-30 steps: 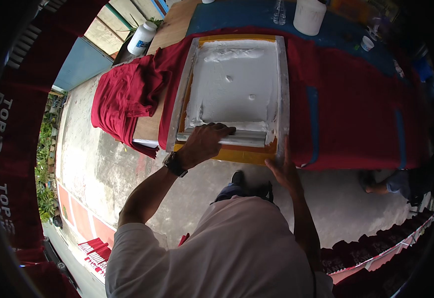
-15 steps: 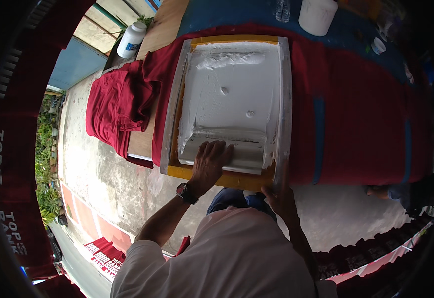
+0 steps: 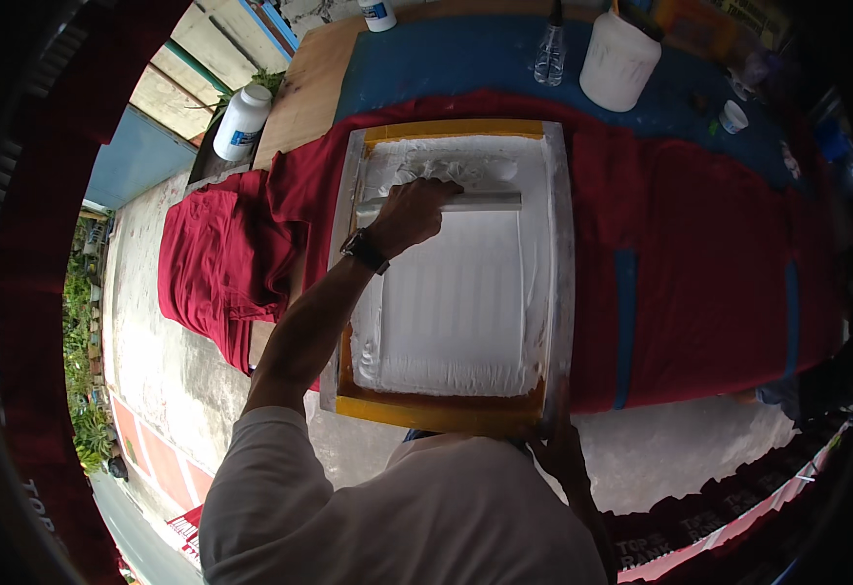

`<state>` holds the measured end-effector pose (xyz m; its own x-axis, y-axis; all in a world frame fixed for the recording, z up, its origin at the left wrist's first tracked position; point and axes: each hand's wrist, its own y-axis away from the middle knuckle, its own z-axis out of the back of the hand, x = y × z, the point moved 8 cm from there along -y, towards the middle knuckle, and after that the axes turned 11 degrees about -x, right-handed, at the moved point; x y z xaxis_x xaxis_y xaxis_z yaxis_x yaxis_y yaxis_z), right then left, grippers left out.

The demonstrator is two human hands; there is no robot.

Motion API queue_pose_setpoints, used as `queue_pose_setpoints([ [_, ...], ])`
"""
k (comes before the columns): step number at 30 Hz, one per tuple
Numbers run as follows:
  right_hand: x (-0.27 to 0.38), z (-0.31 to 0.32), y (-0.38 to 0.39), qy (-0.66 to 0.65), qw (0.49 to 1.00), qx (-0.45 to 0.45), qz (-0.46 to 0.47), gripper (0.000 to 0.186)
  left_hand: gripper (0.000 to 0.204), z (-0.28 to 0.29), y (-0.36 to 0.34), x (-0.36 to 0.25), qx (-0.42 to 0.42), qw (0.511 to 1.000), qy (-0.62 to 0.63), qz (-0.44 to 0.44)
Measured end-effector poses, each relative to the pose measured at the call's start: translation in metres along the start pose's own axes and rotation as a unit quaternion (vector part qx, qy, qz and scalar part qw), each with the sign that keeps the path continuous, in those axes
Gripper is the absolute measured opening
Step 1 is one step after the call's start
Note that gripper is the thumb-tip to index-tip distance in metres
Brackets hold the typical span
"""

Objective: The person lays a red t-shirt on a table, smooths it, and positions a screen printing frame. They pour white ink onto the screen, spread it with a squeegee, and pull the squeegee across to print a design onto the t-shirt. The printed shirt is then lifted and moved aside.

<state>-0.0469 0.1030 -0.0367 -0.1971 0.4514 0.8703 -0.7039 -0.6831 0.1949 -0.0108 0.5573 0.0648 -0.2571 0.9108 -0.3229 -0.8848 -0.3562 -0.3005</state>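
My left hand (image 3: 413, 213) is closed on a pale metal squeegee (image 3: 490, 202) lying across the upper part of a screen printing frame (image 3: 558, 273) with yellow-orange edging. Thick white ink (image 3: 460, 166) is heaped beyond the blade, and a smoother white coat (image 3: 441, 312) shows faint vertical bands below it. The frame rests on red fabric (image 3: 699, 292) spread over the table. At the frame's near right corner my right hand (image 3: 555, 450) grips the frame, its fingers partly hidden in shadow.
A bunched red fabric pile (image 3: 217, 263) lies at the left. At the back are a blue mat (image 3: 416, 68), white jars (image 3: 621, 58), a clear bottle (image 3: 549, 54) and a small cup (image 3: 733, 119). Part of another person (image 3: 773, 398) shows past the table's right end.
My left hand has pushed the squeegee from the frame's near end up to its far end, leaving a smoother white coat behind. My right hand stayed at the near right corner.
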Motion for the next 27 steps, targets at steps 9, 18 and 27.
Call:
queue_pose_setpoints([
  [9,0.005,0.001,-0.001,-0.023,0.999,0.001,-0.028,0.113,0.064,0.021,-0.065,0.063,0.004,1.000,-0.006,0.003],
  [18,-0.001,0.000,0.000,0.000,1.000,-0.005,-0.025,0.109,0.060,-0.029,-0.056,0.103,0.063,0.997,-0.037,0.004],
  [27,0.006,-0.001,-0.001,-0.011,0.997,-0.039,0.064,0.111,0.052,-0.001,0.108,-0.027,0.062,0.995,-0.052,0.054],
])
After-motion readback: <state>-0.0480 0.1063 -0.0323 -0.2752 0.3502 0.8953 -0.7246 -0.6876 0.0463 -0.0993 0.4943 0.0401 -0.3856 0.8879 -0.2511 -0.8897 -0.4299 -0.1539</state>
